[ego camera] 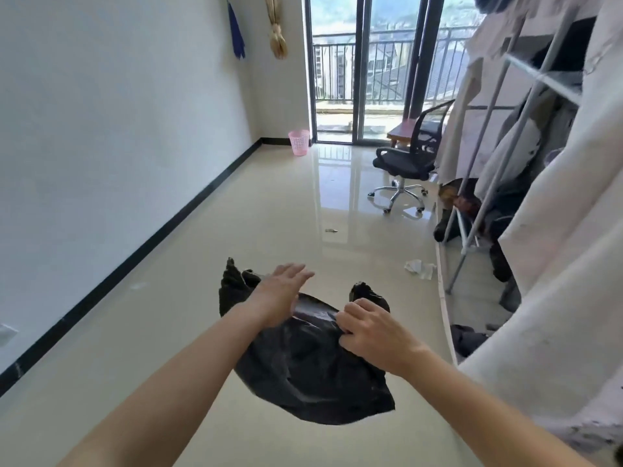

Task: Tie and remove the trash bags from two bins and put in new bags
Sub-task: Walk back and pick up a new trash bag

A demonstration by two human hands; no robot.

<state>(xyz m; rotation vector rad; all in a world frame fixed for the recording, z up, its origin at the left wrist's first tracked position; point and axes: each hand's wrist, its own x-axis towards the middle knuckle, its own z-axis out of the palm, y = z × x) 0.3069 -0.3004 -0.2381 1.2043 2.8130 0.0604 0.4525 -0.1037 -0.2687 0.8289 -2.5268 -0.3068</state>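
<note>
the right hand (374,332) pinches the rim of the black bag (310,375), which hangs in the air above the floor. the left hand (283,291) lies on it with straight fingers. i judge the step is opening a new bag. next it needs spreading and carrying to the pink bin (299,142) in the far left corner of the floor.

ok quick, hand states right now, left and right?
Left hand: open, fingers straight, touching the black trash bag.
Right hand: closed, pinching the bag's top edge.
</note>
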